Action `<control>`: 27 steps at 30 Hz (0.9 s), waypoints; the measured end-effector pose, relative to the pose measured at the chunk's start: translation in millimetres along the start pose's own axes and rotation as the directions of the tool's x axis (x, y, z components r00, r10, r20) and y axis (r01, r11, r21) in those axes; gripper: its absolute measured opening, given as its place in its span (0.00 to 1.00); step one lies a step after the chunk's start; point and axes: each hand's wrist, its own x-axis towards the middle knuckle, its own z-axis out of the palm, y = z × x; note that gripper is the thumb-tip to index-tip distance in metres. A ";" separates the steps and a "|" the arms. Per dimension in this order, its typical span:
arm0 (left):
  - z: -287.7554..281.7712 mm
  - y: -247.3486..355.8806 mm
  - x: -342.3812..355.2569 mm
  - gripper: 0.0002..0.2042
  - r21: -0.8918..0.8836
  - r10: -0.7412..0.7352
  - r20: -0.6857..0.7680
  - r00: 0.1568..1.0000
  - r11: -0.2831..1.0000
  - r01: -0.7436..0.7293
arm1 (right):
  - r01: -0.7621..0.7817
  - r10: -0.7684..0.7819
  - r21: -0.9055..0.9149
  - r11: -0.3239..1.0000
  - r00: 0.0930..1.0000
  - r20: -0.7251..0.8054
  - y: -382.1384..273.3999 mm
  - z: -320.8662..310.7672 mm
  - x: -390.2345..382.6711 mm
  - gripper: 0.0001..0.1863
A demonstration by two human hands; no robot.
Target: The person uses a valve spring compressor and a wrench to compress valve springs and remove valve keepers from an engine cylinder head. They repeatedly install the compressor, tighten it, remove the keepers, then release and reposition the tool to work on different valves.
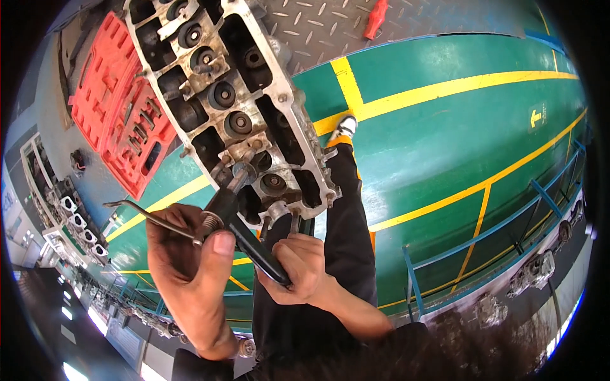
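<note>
A grimy metal engine cylinder head (pixel 284 98) tilts in front of me, its row of round valve bores and springs facing up. Over its near end stands a valve spring compressor (pixel 257 249) with a black arm and a steel tip, the tip down at one of the bores. My left hand (pixel 190 270) is closed around its threaded screw (pixel 210 220) and bent metal rod (pixel 155 218), thumb on the screw's end. My right hand (pixel 295 267) is a fist by the black arm's lower end, against the head's near edge; its palm side is hidden.
An open red tool case (pixel 105 95) with several metal pieces lies left of the cylinder head. A red-handled thing (pixel 376 19) is on the tread-plate surface (pixel 305 28) at the far side. Other engine parts (pixel 70 219) stand at left. Blue railing (pixel 457 253) runs along the right.
</note>
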 end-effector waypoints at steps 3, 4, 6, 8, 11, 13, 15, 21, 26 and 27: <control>11.8 5.7 -3.2 0.19 -0.142 -0.037 -0.094 0.995 0.990 0.023 | -0.003 0.003 -0.003 1.000 0.999 0.039 2.5 -0.3 -2.3 0.15; 15.7 3.3 -5.2 0.20 -0.093 -0.012 -0.142 0.990 0.996 -0.002 | -0.008 0.008 0.006 1.000 0.999 0.047 3.2 -1.2 -2.5 0.15; 23.4 -1.8 -10.2 0.22 0.007 0.042 -0.239 0.970 0.999 -0.042 | -0.017 0.016 0.025 1.000 0.997 0.070 3.2 -1.0 -2.6 0.15; 37.1 -1.5 -10.7 0.24 0.072 0.086 -0.372 0.924 0.995 -0.064 | -0.018 0.017 0.028 0.999 0.998 0.054 1.9 4.4 -5.2 0.16; 34.6 21.4 -14.4 0.27 -0.201 -0.138 -0.314 0.939 0.977 0.077 | -0.018 0.016 0.024 1.000 0.997 0.074 -3.2 5.7 -2.2 0.15; 25.2 23.4 -12.4 0.24 -0.374 -0.273 -0.175 0.946 0.907 0.193 | -0.036 0.032 0.032 0.999 0.995 0.096 0.0 0.1 -2.6 0.15; 17.0 24.4 -7.3 0.20 -0.434 -0.267 -0.108 0.958 0.879 0.197 | -0.029 0.024 0.040 0.999 0.992 0.124 0.0 -5.9 1.5 0.14; -20.7 14.7 10.1 0.13 -0.731 -0.236 0.407 0.882 0.494 0.470 | -0.032 0.029 0.037 0.999 0.996 0.088 1.4 -4.0 -1.4 0.14; -8.0 26.1 9.9 0.12 -0.449 -0.289 0.124 0.949 0.836 0.314 | 0.002 -0.004 0.044 0.999 0.998 0.062 2.5 3.9 -3.6 0.13; 7.0 31.9 7.2 0.12 -0.285 -0.334 -0.045 0.941 0.907 0.309 | 0.011 -0.013 0.047 0.999 0.999 0.047 0.3 5.1 -2.9 0.14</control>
